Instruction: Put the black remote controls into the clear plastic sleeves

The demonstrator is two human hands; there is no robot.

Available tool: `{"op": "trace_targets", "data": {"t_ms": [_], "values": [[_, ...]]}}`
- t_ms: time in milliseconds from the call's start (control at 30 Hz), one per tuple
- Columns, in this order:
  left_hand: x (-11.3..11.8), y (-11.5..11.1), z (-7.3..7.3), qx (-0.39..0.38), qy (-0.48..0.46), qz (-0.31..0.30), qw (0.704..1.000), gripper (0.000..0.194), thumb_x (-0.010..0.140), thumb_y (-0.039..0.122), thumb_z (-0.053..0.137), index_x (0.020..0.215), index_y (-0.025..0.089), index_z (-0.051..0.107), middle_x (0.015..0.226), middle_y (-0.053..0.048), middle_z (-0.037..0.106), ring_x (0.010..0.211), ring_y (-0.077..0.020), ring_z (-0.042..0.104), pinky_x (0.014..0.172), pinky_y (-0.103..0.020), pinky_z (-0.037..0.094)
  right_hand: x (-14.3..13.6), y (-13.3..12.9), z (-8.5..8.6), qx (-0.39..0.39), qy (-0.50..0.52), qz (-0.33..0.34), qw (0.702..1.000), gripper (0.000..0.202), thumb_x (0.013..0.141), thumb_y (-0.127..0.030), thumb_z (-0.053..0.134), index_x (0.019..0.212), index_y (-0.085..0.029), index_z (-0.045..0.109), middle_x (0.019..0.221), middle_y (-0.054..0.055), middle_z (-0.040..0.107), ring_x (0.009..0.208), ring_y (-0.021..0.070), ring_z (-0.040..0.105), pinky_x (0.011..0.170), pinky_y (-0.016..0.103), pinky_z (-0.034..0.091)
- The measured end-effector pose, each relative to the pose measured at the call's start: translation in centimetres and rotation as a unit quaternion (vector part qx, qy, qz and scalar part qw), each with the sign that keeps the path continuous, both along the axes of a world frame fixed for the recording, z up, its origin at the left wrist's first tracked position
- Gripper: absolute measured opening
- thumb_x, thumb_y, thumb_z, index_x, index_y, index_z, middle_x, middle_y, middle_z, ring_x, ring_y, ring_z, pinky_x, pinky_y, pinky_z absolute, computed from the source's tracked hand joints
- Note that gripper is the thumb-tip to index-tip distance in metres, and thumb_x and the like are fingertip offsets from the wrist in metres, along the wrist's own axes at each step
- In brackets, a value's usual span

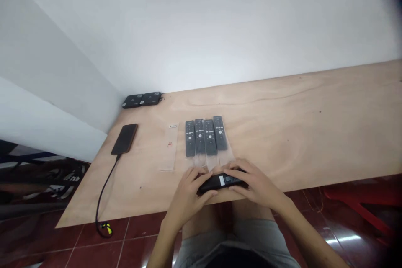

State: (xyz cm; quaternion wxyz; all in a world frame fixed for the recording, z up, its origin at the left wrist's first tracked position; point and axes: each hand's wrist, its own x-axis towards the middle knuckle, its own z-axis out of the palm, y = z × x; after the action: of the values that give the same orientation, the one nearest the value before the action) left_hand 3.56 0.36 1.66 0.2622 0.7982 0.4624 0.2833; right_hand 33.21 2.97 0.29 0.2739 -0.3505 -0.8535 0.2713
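A black remote control (213, 182) lies sideways across my two hands at the table's front edge, its label side facing up. My left hand (192, 188) grips one end between thumb and fingers. On the other end, my right hand (248, 181) closes its thumb and fingers. Just beyond my hands is a row of several dark remote controls (210, 136), buttons up, with clear plastic sleeves under or around them. To their left a flat clear plastic sleeve (169, 146) with small red print lies on the wood.
The wooden table (298, 134) meets a white wall (220, 29). Two black boxes (141, 99) sit at the back left corner. A phone (124, 139) lies at left, its black cable (102, 192) hanging over the front edge. A red stool (354, 205) stands at lower right.
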Motion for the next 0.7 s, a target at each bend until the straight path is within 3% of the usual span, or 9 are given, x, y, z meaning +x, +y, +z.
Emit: {"op": "trace_targets", "data": {"t_ms": [67, 133, 233, 333, 400, 533, 633, 700], "values": [[-1.0, 0.0, 0.1, 0.008, -0.026, 0.035, 0.999, 0.036, 0.109, 0.033, 0.063, 0.144, 0.032, 0.069, 0.13, -0.009, 0.069, 0.122, -0.0281, 0.065, 0.106, -0.047, 0.057, 0.3, 0.0, -0.4, -0.007, 0.028, -0.007, 1.0, 0.049, 0.105, -0.037, 0.075, 0.153, -0.036, 0.063, 0.139, 0.01, 0.07, 0.129, 0.0318, 0.064, 0.111, 0.054, 0.056], [-2.9, 0.5, 0.0, 0.05, -0.034, 0.107, 0.992, 0.034, 0.111, 0.024, 0.053, 0.14, 0.029, 0.07, 0.129, -0.01, 0.068, 0.121, -0.0274, 0.065, 0.106, -0.047, 0.056, 0.6, -0.1, -0.6, -0.021, 0.056, -0.018, 0.998, 0.044, 0.103, -0.039, 0.077, 0.146, -0.034, 0.069, 0.136, 0.009, 0.074, 0.128, 0.0313, 0.067, 0.111, 0.053, 0.057], [-6.8, 1.6, -0.5, 0.138, 0.039, 0.2, 0.969, 0.035, 0.102, 0.018, 0.058, 0.132, 0.025, 0.074, 0.121, -0.011, 0.068, 0.116, -0.0311, 0.063, 0.104, -0.05, 0.054, 0.8, -0.1, 0.4, -0.049, 0.09, -0.035, 0.994, 0.029, 0.104, -0.042, 0.076, 0.132, -0.033, 0.079, 0.129, 0.008, 0.08, 0.124, 0.0314, 0.072, 0.11, 0.052, 0.059], [-10.0, 2.4, -1.1, 0.158, 0.106, 0.208, 0.96, 0.029, 0.095, 0.017, 0.062, 0.119, 0.023, 0.078, 0.118, -0.011, 0.07, 0.114, -0.0337, 0.061, 0.101, -0.051, 0.054, 0.6, 0.0, 2.4, -0.088, 0.092, -0.012, 0.992, 0.029, 0.112, -0.04, 0.063, 0.136, -0.038, 0.079, 0.137, 0.003, 0.079, 0.129, 0.0313, 0.073, 0.116, 0.053, 0.057], [-10.8, 2.4, -1.3, 0.147, 0.106, 0.201, 0.963, 0.022, 0.097, 0.02, 0.062, 0.112, 0.023, 0.079, 0.112, -0.01, 0.073, 0.111, -0.0319, 0.063, 0.098, -0.049, 0.055, 0.6, 0.1, 3.3, -0.102, 0.084, -0.003, 0.991, 0.033, 0.115, -0.037, 0.056, 0.142, -0.041, 0.075, 0.143, 0.0, 0.077, 0.134, 0.0306, 0.071, 0.119, 0.053, 0.054], [-9.2, 0.9, -1.2, 0.107, 0.065, 0.202, 0.971, 0.018, 0.104, 0.029, 0.062, 0.104, 0.023, 0.079, 0.103, -0.008, 0.076, 0.101, -0.0273, 0.069, 0.09, -0.043, 0.059, 1.4, -0.1, 2.5, -0.077, 0.062, -0.063, 0.993, 0.034, 0.11, -0.039, 0.064, 0.143, -0.041, 0.073, 0.144, 0.001, 0.076, 0.136, 0.0331, 0.069, 0.117, 0.055, 0.057], [-6.3, -0.7, -0.9, 0.062, 0.01, 0.182, 0.981, 0.021, 0.106, 0.032, 0.062, 0.11, 0.024, 0.081, 0.11, -0.008, 0.079, 0.105, -0.0265, 0.074, 0.094, -0.044, 0.063, 2.3, -0.5, 0.9, -0.044, 0.033, -0.073, 0.996, 0.057, 0.099, -0.04, 0.08, 0.154, -0.039, 0.064, 0.154, 0.006, 0.068, 0.142, 0.0375, 0.064, 0.118, 0.06, 0.056], [-4.2, -1.7, -0.7, 0.034, -0.028, 0.166, 0.985, 0.023, 0.108, 0.033, 0.061, 0.115, 0.024, 0.081, 0.115, -0.009, 0.081, 0.109, -0.027, 0.076, 0.098, -0.047, 0.064, 2.9, -0.8, 0.2, -0.029, 0.026, -0.068, 0.997, 0.061, 0.099, -0.036, 0.08, 0.156, -0.037, 0.061, 0.154, 0.009, 0.067, 0.141, 0.0372, 0.065, 0.118, 0.061, 0.056]]}}
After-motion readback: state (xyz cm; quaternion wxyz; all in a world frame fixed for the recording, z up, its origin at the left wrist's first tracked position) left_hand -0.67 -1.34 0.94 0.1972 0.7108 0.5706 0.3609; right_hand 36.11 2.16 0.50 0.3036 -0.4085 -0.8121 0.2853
